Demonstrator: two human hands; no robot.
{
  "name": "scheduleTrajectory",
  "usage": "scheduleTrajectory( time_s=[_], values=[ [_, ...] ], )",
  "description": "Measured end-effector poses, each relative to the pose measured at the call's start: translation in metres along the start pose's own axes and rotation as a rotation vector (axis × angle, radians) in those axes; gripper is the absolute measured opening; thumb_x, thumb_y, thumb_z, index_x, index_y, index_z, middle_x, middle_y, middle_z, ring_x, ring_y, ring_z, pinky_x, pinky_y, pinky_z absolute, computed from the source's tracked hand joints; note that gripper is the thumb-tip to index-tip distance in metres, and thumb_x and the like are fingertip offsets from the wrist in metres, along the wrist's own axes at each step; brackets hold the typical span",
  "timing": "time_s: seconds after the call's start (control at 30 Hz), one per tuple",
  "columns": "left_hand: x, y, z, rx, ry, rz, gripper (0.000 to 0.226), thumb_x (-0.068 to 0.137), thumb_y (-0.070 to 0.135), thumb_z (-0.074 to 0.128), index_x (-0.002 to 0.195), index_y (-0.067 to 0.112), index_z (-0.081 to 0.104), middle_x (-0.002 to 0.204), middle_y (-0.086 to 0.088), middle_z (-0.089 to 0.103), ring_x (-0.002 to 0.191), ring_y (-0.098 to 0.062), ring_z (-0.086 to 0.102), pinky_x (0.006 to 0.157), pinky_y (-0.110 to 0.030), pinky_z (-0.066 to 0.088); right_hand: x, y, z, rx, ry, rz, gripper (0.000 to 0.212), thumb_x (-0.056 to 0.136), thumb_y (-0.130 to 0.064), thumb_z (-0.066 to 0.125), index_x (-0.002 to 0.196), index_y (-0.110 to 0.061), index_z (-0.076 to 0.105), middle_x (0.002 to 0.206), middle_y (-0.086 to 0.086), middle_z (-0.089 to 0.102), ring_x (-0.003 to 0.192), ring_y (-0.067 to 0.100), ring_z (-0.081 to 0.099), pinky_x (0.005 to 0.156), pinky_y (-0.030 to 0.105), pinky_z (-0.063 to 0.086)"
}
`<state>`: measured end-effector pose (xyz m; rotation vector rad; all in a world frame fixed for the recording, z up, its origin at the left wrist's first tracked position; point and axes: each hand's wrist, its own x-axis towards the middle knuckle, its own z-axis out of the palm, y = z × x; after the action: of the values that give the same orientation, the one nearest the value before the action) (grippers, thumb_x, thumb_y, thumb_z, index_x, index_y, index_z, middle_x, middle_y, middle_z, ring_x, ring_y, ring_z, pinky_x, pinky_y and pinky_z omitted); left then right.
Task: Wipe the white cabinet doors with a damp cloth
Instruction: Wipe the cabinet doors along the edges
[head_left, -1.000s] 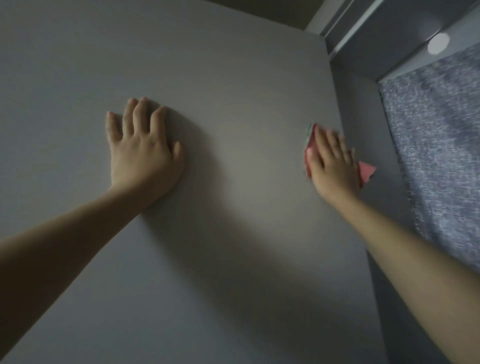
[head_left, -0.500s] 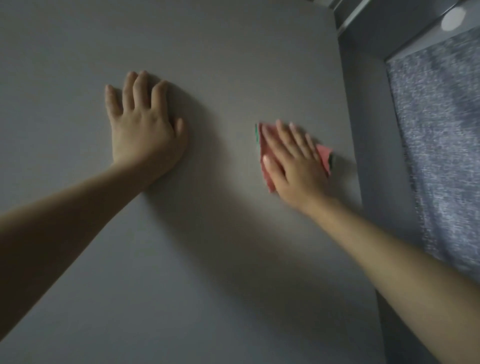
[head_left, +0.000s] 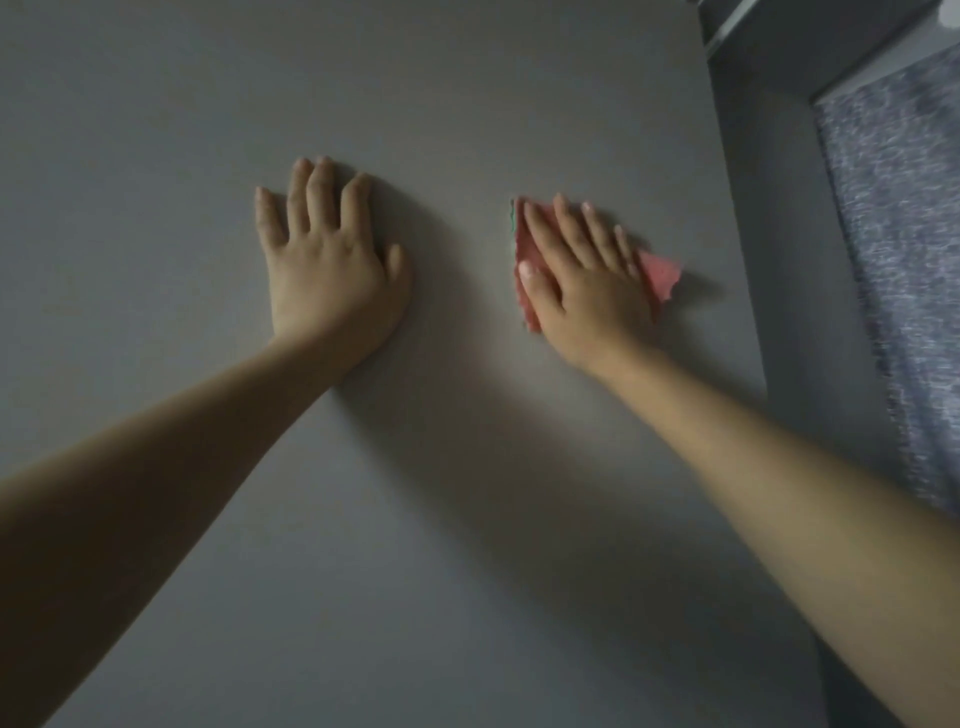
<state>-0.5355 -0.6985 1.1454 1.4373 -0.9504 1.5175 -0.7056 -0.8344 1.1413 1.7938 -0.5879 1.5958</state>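
A right hand (head_left: 587, 280), fingers flat, presses a pink cloth (head_left: 662, 273) at centre frame; the left hand (head_left: 327, 265) lies splayed on the cabinet door (head_left: 467, 519). Unpinched, the cloth could slip free.

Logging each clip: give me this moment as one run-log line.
left hand: flat on cabinet door | right hand: presses pink cloth to door | step: wiping

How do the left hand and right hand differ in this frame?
The left hand lies bare on the cabinet door; the right hand presses a pink cloth against it. The left hand's fingers point up; the right hand's slant up-left. Both are flat with straight fingers.
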Motion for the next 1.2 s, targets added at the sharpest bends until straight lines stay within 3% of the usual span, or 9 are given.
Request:
scheduleTrajectory(
  time_s=[0.07,0.3,0.4,0.53,0.73,0.9,1.0,1.07,1.2],
  values=[
    [0.001,0.000,0.000,-0.002,0.002,-0.002,0.069,0.081,0.040,0.032,0.143,0.009,0.033,0.153,-0.019,0.023,0.146,-0.029,0.011,0.118,-0.050,0.000,-0.004,-0.016,0.005,-0.017,0.005,0.053,0.054,0.100,-0.042,0.023,0.152,-0.027,0.014,0.159,0.003,0.014,0.146,0.026,0.012,0.118,0.041,0.004],
    [0.001,-0.001,-0.010,-0.081,-0.067,-0.004,0.058,0.089,0.032,0.041,0.143,0.010,0.034,0.156,-0.016,0.019,0.147,-0.027,0.007,0.118,-0.046,-0.003,-0.139,-0.054,0.001,0.160,-0.174,-0.644,0.054,0.095,-0.043,0.036,0.146,-0.027,0.033,0.148,0.001,0.041,0.137,0.027,0.033,0.115,0.046,0.017],
    [-0.007,-0.014,-0.026,-0.086,-0.077,0.033,0.063,0.085,0.036,0.034,0.142,0.009,0.036,0.156,-0.015,0.019,0.146,-0.026,0.009,0.118,-0.044,-0.003,-0.066,-0.036,-0.001,0.043,-0.053,-0.453,0.053,0.095,-0.041,0.033,0.143,-0.019,0.040,0.146,0.010,0.044,0.135,0.034,0.038,0.113,0.048,0.015],
    [-0.024,-0.048,-0.047,-0.054,-0.052,0.090,0.067,0.079,0.035,0.033,0.140,0.010,0.041,0.154,-0.016,0.024,0.145,-0.028,0.015,0.117,-0.043,0.002,0.018,-0.045,0.003,0.021,0.004,0.019,0.056,0.099,-0.044,0.028,0.151,-0.025,0.019,0.158,0.005,0.017,0.145,0.027,0.015,0.117,0.041,0.004],
    [-0.031,-0.095,-0.049,-0.026,-0.027,0.070,0.060,0.083,0.032,0.034,0.137,0.011,0.045,0.151,-0.014,0.032,0.143,-0.028,0.021,0.117,-0.044,0.006,-0.081,-0.112,0.009,0.131,-0.099,-0.484,0.058,0.095,-0.046,0.029,0.149,-0.026,0.027,0.156,0.004,0.026,0.144,0.030,0.021,0.115,0.054,0.015],
    [-0.030,-0.101,-0.043,-0.009,-0.022,0.082,0.060,0.083,0.033,0.036,0.139,0.013,0.042,0.150,-0.012,0.033,0.143,-0.026,0.020,0.117,-0.043,0.006,-0.071,-0.096,-0.004,0.023,-0.267,-0.678,0.065,0.093,-0.049,0.026,0.150,-0.029,0.001,0.157,0.001,-0.002,0.147,0.027,0.000,0.118,0.037,-0.007],
    [-0.030,-0.104,-0.041,-0.001,-0.012,0.088,0.059,0.084,0.033,0.036,0.139,0.014,0.042,0.150,-0.012,0.033,0.143,-0.026,0.021,0.117,-0.042,0.006,-0.048,-0.085,-0.011,-0.110,-0.235,-0.890,0.065,0.091,-0.059,0.029,0.149,-0.031,0.020,0.156,-0.001,0.020,0.145,0.027,0.019,0.114,0.037,0.015],
    [-0.031,-0.105,-0.040,-0.004,0.001,0.094,0.059,0.084,0.033,0.036,0.139,0.014,0.043,0.150,-0.012,0.033,0.143,-0.026,0.021,0.117,-0.042,0.006,-0.033,-0.081,-0.012,-0.145,-0.233,-1.003,0.065,0.090,-0.061,0.031,0.147,-0.032,0.025,0.154,-0.003,0.023,0.144,0.024,0.020,0.114,0.039,0.015],
    [-0.030,-0.106,-0.038,-0.019,0.016,0.090,0.059,0.084,0.035,0.035,0.139,0.014,0.043,0.150,-0.012,0.034,0.143,-0.025,0.021,0.117,-0.042,0.006,-0.039,-0.099,0.000,-0.061,-0.133,-0.801,0.072,0.087,-0.061,0.032,0.148,-0.024,0.025,0.154,0.001,0.018,0.144,0.028,0.019,0.118,0.048,0.013]
  ],
)
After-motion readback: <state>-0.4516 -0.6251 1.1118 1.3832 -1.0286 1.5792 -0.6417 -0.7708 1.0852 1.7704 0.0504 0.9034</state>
